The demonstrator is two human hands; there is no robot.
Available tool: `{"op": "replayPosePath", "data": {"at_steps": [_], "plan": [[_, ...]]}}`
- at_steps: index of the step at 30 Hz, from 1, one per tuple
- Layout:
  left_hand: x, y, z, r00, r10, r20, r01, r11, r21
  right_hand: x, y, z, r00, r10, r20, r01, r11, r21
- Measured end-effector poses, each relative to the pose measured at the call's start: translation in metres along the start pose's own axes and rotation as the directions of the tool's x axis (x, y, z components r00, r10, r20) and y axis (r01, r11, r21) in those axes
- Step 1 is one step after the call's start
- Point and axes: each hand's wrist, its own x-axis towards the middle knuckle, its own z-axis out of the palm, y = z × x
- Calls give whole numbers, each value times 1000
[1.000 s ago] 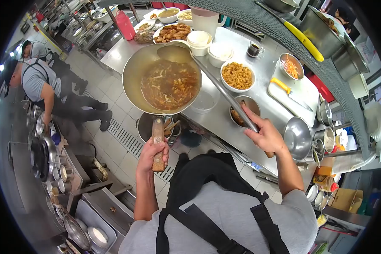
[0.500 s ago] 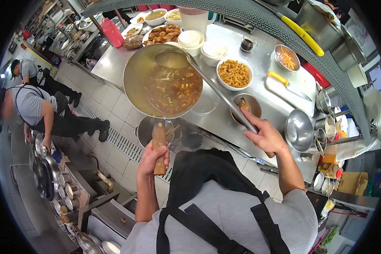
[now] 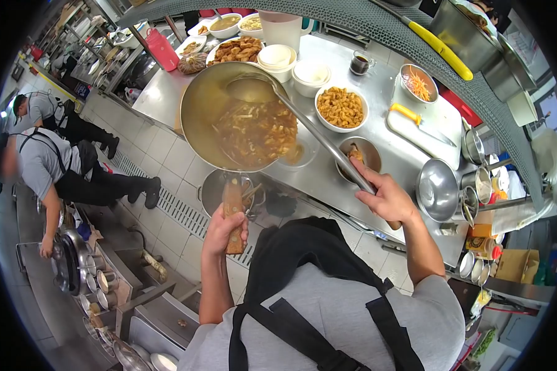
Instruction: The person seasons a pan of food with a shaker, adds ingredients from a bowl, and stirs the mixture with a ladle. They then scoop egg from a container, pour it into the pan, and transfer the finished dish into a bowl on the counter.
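Observation:
My left hand (image 3: 226,230) is wrapped round the wooden handle of a large wok (image 3: 195,114). Brown soup (image 3: 250,130) with pale strips and bits lies in the wok, reaching its right rim. In my right hand (image 3: 387,199) is a long-handled metal ladle (image 3: 319,137); its bowl rests inside the wok near the far wall, and its shaft crosses the rim. Just right of the wok, partly under its edge, a clear bowl (image 3: 308,158) on the steel table has some brown soup in it. A metal bowl (image 3: 375,154) with a brown piece inside sits beyond my right fingers.
White bowls (image 3: 310,73), a bowl of fried pieces (image 3: 341,107) and a pitcher (image 3: 281,31) stand on the table. A knife (image 3: 436,135) lies on a cutting board (image 3: 408,133). Overhead runs a mesh shelf (image 3: 353,13). A pot (image 3: 211,191) sits below the wok. Two people work at left.
The wok has tipped slightly right, and soup now shows in the clear bowl. A person at left has moved a hand down along the pans.

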Motion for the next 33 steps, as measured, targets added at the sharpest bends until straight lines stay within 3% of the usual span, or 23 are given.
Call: {"op": "replayPosePath", "data": {"at_steps": [26, 28, 33], "plan": [[4, 10, -10, 1000, 25, 9, -25, 998, 60, -7, -5, 1, 998, 53, -24, -53, 998, 27], [5, 9, -13, 999, 24, 23, -25, 999, 46, -6, -1, 5, 998, -50, -41, 53, 996, 70], [9, 10, -15, 1000, 21, 21, -22, 999, 30, -8, -2, 6, 997, -54, -60, 59, 995, 86]]}}
